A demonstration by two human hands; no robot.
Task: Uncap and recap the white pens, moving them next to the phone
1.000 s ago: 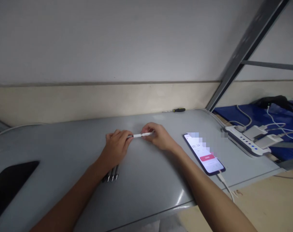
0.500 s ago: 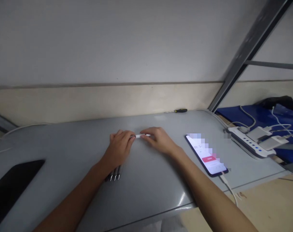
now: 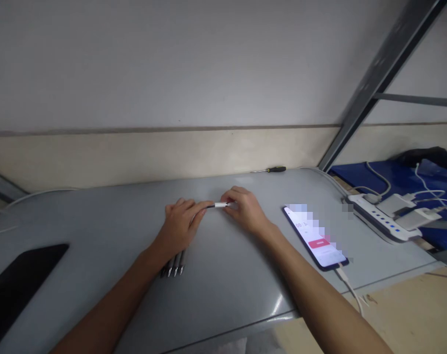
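Observation:
A slim pen with a pale barrel and a dark section lies level between my two hands, just above or on the grey desk. My left hand pinches its dark end between thumb and fingers. At the pale end, the fingertips of my right hand close round the pen's tip; the very end is partly hidden by them. Several grey pens with shiny tips lie side by side under my left wrist, their upper parts covered by the hand.
Right of my hands a lit phone lies with its charging cable attached. Beyond it sits a white power strip with plugged-in adapters. A screwdriver rests against the wall at the back. At left is a flat black object.
My right hand has shifted slightly to the right and its fingers are more curled. More of the pen's dark section and pale barrel now shows between my hands.

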